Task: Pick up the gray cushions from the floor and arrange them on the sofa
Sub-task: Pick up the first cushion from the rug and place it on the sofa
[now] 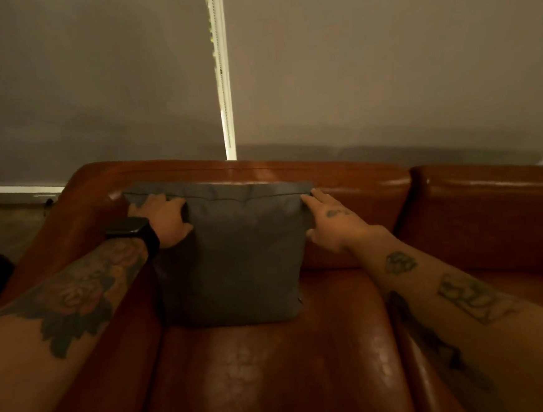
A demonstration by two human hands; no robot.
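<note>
A gray square cushion (238, 257) stands upright on the left seat of a brown leather sofa (276, 368), leaning against the backrest. My left hand (164, 220), with a black watch on the wrist, grips the cushion's upper left corner. My right hand (333, 220) rests against the cushion's upper right edge, fingers stretched along it. No other cushion shows in this view.
The sofa's left armrest (79, 221) is beside my left forearm. A second seat section (492, 221) continues to the right. Gray roller blinds (92, 90) hang behind the sofa, with a bright gap (223, 79) between them.
</note>
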